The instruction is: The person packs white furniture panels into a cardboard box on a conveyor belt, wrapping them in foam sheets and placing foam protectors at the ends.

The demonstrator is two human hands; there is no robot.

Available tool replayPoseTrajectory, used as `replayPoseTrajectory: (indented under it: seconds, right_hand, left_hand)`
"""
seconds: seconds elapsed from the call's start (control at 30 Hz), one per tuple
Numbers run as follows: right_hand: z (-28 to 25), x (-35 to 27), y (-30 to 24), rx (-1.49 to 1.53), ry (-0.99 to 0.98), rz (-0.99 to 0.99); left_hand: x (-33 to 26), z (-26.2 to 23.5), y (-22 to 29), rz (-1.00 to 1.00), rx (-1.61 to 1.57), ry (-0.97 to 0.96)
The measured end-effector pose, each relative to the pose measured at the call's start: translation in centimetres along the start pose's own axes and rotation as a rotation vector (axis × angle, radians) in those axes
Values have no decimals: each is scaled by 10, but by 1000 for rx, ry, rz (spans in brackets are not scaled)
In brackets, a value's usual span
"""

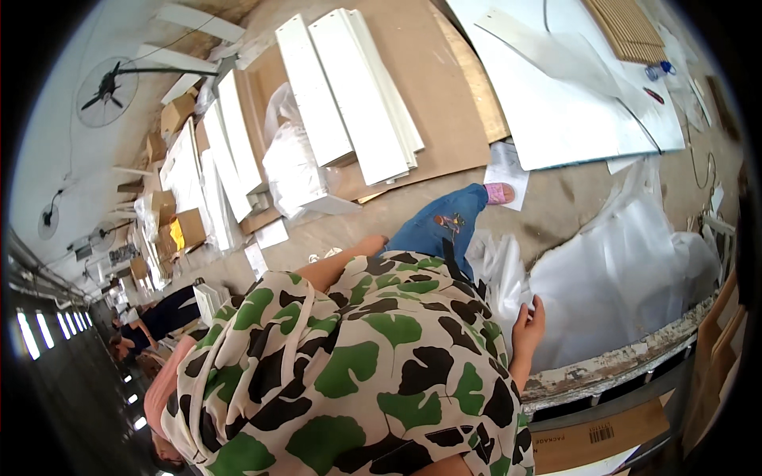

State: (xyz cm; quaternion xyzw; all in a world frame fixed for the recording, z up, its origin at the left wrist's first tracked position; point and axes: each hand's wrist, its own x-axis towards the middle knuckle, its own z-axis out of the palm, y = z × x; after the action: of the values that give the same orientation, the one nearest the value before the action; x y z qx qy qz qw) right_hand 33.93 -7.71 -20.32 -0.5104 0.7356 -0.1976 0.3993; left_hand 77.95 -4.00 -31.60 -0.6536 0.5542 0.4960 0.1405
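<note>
**A:** Right side first: the clear plastic sheeting (635,270) is heaped on the bench (603,369) with the chipped pale edge. Which way does it run?

**B:** Its long axis follows the bench edge, from low near the leaf-print shirt (357,373) up toward the right rim. One loose tail of film climbs toward the top of the frame. It's crumpled, so it has no clear front end.

**A:** And the right hand (528,321)?

**B:** It's at the near left end of the heap, coming up from behind the shirt. The fingers (538,305) are straight, close together and pointing up, not curled round anything. They sit against the edge of the film, but I can't tell if they're touching it or just beside it.

**A:** Left hand?

**B:** Only a bare arm (341,262) shows above the shirt, beside the blue jeans leg (440,226). The hand itself is hidden, so I can't tell what its fingers are doing.

**A:** What else is around?

**B:** White panels (349,87) lie on a brown board across the floor. There's a cardboard box (599,435) under the bench, a fan (105,91) far left, and other people (151,317) well apart at lower left.
</note>
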Motion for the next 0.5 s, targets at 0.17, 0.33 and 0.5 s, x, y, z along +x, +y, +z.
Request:
replayPoseTrajectory:
  seconds: [0.17, 0.33, 0.5]
  right_hand:
    - [21, -59, 93, -160, -200, 168]
    - [31, -69, 134, -224, -326, 307]
    - [25, -97, 123, 124, -205, 623]
  left_hand:
    - [-46, 11, -33, -184, -255, 169]
    - [-46, -7, -39, -259, -263, 284]
    - [-16, 0, -87, -156, -138, 86]
